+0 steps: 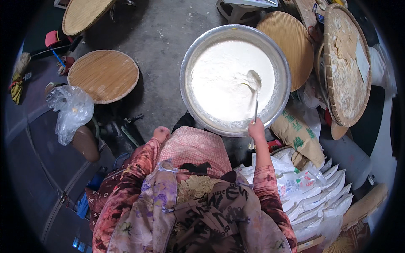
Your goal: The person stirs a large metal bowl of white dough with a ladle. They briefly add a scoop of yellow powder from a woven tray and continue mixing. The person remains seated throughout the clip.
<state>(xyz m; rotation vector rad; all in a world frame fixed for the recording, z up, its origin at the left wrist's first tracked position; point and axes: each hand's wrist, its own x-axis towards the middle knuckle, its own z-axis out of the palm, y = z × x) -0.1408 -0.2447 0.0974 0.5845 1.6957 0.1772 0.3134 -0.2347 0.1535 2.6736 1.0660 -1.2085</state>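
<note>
A large metal basin [184, 74] stands in front of me, holding a thick white batter-like liquid [218, 79]. My right hand [256, 129] grips the handle of a metal ladle [255, 107] over the basin's near right rim. The ladle's round bowl lies in the liquid, partly coated white, with ripples to its left. My left hand [162, 134] rests by my left knee, beside the red-checked cloth [196, 145] over my lap. Its fingers look curled, and I see nothing in it.
A round slatted tray [103, 76] sits to the left beside a clear plastic bag [72, 110]. Another slatted disc [286, 47] and a flour-dusted woven tray [346, 63] lean at right. White packets [316, 202] and a brown paper sack [297, 136] crowd my right side.
</note>
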